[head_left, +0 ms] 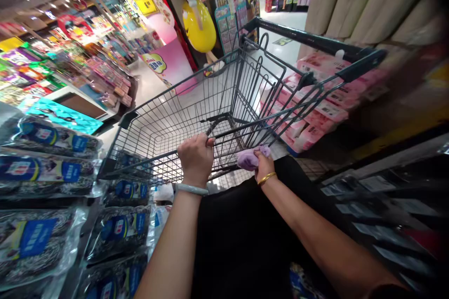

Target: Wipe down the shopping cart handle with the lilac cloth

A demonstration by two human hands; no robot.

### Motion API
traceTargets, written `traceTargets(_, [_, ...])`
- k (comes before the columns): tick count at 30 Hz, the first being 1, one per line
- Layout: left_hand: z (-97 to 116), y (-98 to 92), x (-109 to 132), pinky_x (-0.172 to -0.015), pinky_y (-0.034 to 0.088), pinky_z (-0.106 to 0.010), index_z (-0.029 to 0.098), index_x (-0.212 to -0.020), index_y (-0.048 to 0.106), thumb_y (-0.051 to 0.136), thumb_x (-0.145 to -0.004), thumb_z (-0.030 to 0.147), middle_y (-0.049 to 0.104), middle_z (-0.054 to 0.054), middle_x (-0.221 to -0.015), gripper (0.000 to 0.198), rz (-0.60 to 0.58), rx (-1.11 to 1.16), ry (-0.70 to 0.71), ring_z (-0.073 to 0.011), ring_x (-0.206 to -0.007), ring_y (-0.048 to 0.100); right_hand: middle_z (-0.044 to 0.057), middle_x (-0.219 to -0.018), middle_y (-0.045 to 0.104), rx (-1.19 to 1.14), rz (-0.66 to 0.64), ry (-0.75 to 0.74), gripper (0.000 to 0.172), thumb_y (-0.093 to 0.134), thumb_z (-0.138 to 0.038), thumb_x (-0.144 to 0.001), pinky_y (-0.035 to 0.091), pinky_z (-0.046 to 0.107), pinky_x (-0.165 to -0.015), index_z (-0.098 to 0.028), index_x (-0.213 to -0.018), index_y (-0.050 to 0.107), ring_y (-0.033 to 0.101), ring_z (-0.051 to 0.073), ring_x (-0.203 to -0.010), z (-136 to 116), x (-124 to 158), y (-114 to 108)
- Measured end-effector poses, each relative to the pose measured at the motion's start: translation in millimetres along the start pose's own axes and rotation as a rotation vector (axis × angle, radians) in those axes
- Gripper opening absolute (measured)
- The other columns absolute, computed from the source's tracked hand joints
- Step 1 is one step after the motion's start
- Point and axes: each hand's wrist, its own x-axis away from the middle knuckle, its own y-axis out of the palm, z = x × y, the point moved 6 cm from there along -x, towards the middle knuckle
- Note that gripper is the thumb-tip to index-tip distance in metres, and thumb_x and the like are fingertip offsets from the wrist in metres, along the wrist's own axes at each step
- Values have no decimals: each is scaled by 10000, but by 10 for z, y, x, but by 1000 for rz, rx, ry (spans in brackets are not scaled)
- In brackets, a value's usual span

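Observation:
A dark wire shopping cart (182,103) stands crosswise before me, with the floor showing through its mesh basket. My left hand (196,159) is closed around the near side rail, its thumb lying over the bar. A light bangle circles that wrist. Bunched up beside the rail is a purple cloth (249,158), pinched in my right hand (264,166), which has a gold bangle at the wrist. Whether the cloth touches the cart is hard to make out. The push handle (298,32) of the cart is at the upper right.
Blue-labelled clear packages (45,168) are stacked closely at the left. Pink packs (315,107) and wrapped rolls (365,9) fill the right side. Beyond the cart stand a pink display (170,63), a yellow figure (200,25) and a stretch of pale floor (145,81).

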Motion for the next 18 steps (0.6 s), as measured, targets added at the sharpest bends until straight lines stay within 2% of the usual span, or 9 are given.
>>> traceTargets(3, [23, -6, 31, -720, 279, -372, 218, -799, 610, 452, -1029, 455, 660, -43, -776, 366, 13, 8, -24, -237, -780, 562, -60, -708, 632, -22, 10, 29, 274, 686, -220, -586, 492, 235, -568, -205, -833, 568, 589, 117, -623, -55, 135, 42])
traceTargets(6, [40, -3, 71, -754, 298, -377, 220, -854, 635, 452, -1029, 463, 664, -45, -800, 351, 17, 20, -34, -247, -810, 566, -69, -642, 602, -33, -26, 89, 245, 682, -214, -583, 499, 252, -554, -206, -785, 544, 581, 124, -587, -146, 342, 195])
traceTargets(9, [46, -9, 116, -799, 320, -388, 221, -922, 658, 448, -1029, 462, 673, -53, -838, 338, 39, 25, -48, -262, -855, 577, -45, -732, 666, -67, -120, 105, 296, 733, -269, -612, 530, 272, -586, -200, -871, 607, 640, 150, -671, -308, 612, 453])
traceTargets(12, [52, -13, 157, -843, 339, -403, 220, -961, 669, 459, -1023, 453, 681, -65, -875, 320, 54, 25, -64, -276, -905, 583, -45, -844, 699, -116, -237, 61, 386, 782, -296, -617, 553, 275, -649, -219, -966, 636, 666, 150, -760, -399, 812, 688])
traceTargets(16, [58, 4, 190, -881, 375, -416, 211, -1014, 685, 481, -1010, 460, 697, -78, -916, 322, 24, 39, -64, -290, -936, 597, -55, -775, 663, 8, -245, -8, 350, 760, -266, -575, 562, 290, -669, -223, -885, 604, 636, 147, -712, -256, 923, 725])
traceTargets(18, [34, 2, 187, -917, 393, -418, 209, -1101, 687, 497, -1007, 440, 719, -81, -988, 313, 0, 77, -46, -294, -980, 611, -30, -774, 664, 107, -271, -27, 314, 737, -296, -599, 567, 319, -676, -216, -873, 605, 638, 168, -718, -223, 1024, 724])
